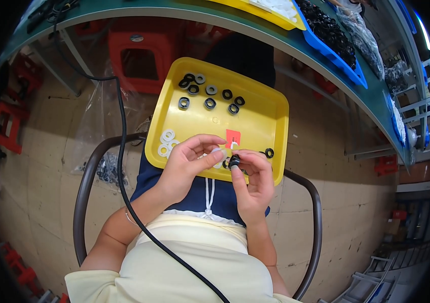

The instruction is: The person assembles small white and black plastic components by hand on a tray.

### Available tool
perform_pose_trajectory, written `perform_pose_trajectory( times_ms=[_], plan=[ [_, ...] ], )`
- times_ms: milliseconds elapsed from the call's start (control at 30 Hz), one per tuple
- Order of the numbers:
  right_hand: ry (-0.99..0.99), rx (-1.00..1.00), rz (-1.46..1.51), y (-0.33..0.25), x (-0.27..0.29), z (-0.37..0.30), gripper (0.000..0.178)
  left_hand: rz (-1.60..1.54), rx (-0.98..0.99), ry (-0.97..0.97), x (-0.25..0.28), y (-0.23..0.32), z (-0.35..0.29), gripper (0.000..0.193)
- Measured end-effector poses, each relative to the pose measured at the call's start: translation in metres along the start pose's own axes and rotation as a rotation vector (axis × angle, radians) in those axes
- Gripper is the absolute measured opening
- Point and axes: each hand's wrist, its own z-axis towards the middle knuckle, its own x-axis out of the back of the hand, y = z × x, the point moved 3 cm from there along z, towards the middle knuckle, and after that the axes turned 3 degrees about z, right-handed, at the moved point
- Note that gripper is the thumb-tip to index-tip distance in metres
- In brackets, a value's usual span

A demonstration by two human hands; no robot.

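At left, red stool point(6, 123) on floor. Lap holds yellow tray point(268, 118): white rings point(164, 139) clustered lower left, dark and grey rings point(210, 108) spread loosely across upper part. Left hand point(187, 159) over tray's near side, thumb and fingertips nearly together on small whitish piece point(219, 150), partly hidden. Red tag point(233, 136) mid-tray, just beyond fingertips. Right hand point(253, 177) just beside left, pinching black ring point(233, 161) over tray. More black rings point(269, 149) near right wall. Upper right, blue tray point(361, 78) with black parts on bench point(376, 96).
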Motion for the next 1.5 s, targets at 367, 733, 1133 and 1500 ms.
perform_pose_trajectory(
  times_ms=[367, 733, 1133, 1500],
  plan=[
    [0.102, 0.131, -0.304, -0.003, -0.003, 0.002, 0.03, 0.053, -0.101, -0.046, -0.011, 0.004, -0.007, 0.031],
    [0.118, 0.243, -0.419, -0.013, -0.002, -0.002, 0.03, 0.217, -0.278, -0.083, -0.014, 0.009, -0.011, 0.025],
    [0.15, 0.398, -0.531, -0.02, -0.006, -0.001, 0.03, 0.189, -0.311, -0.124, -0.015, 0.007, -0.012, 0.026],
    [0.069, 0.472, -0.529, -0.011, -0.01, -0.006, 0.041, -0.04, -0.064, -0.083, -0.022, 0.01, -0.01, 0.035]
  ],
)
